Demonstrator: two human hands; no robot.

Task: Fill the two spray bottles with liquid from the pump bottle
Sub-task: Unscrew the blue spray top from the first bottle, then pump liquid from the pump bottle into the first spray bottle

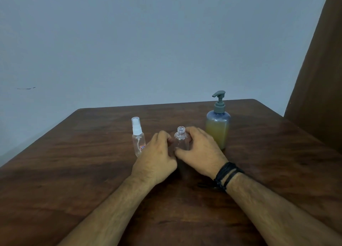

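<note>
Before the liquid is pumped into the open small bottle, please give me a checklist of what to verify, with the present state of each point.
1. Clear small plastic bottle without cap: threaded neck open, upright on the table: ok.
2. Right hand steadies that bottle: ok.
3. Left hand free for pumping: cannot tell; its fingers are at the bottle.
4. Grey-topped pump bottle with yellowish liquid: liquid inside, upright: ok.
5. Pump nozzle above the open neck: not ok; it stands apart.
6. Second clear spray bottle with white sprayer: opened: not ok.

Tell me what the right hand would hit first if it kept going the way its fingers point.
The right hand points forward-left and already touches the uncapped spray bottle. Beyond that, probably the left hand, though depth is unclear.
</note>
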